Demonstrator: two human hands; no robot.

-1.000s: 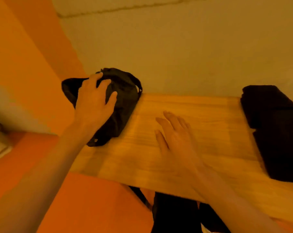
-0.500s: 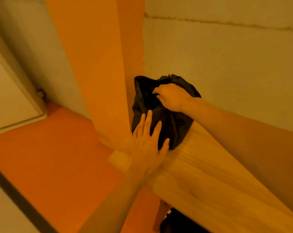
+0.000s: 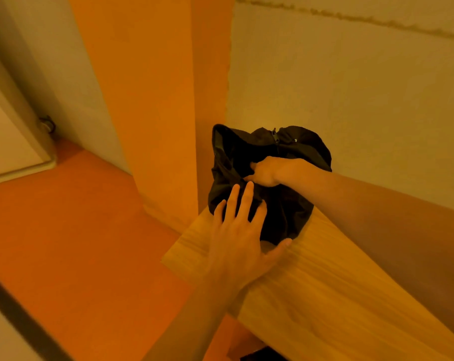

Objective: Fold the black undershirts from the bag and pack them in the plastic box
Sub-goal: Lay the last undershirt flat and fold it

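Observation:
A black fabric bag (image 3: 291,204) stands at the left end of the wooden table (image 3: 324,295), against the wall. My right hand (image 3: 268,171) reaches across from the right with its fingers curled into the bag's open mouth, gripping dark fabric there. My left hand (image 3: 240,230) rests flat with fingers spread against the bag's near side and the table edge. Whether the gripped fabric is the bag or an undershirt cannot be told. No plastic box is in view.
An orange pillar (image 3: 155,100) rises just left of the bag. The orange floor (image 3: 77,243) lies below left, with a pale door or cabinet (image 3: 9,142) at the far left. A pale wall (image 3: 350,100) backs the table.
My view has swung left toward the bag. My right hand has moved from the tabletop into the bag's opening. My left hand has slid from the top of the bag to its near side.

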